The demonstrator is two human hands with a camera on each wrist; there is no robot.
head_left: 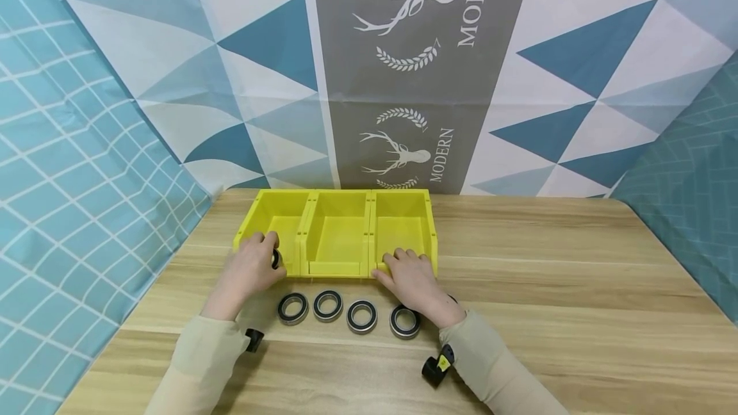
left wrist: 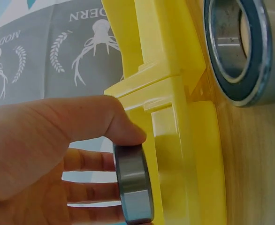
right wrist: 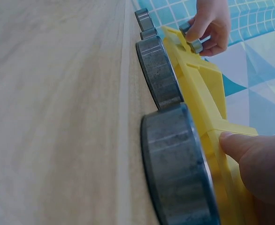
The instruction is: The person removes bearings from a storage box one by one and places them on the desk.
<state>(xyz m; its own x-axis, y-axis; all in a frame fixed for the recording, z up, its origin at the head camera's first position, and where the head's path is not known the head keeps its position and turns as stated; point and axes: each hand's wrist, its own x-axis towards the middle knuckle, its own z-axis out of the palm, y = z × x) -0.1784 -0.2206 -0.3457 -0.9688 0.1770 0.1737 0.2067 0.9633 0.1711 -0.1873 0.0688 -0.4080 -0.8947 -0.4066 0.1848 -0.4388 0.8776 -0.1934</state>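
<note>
My left hand (head_left: 250, 268) pinches a ball bearing (left wrist: 135, 183) between thumb and fingers, at the front of the left compartment of a yellow three-compartment bin (head_left: 339, 269). The ring stands on edge in the grip, its steel outer face showing in the left wrist view. On the bin's right compartment, my right hand (head_left: 412, 280) grips the front wall, thumb near the divider and fingers reaching over the rim; the fingertips are partly hidden. Several black-sealed bearings, among them one bearing (head_left: 361, 317) near the middle, lie flat in a row before the bin.
Another bearing (head_left: 452, 298) is mostly hidden behind my right wrist. The wooden table (head_left: 565, 274) extends to the right of the bin. A patterned wall covering (head_left: 277, 82) rises behind the table's back edge, with blue tiled sheeting (head_left: 75, 178) on the left.
</note>
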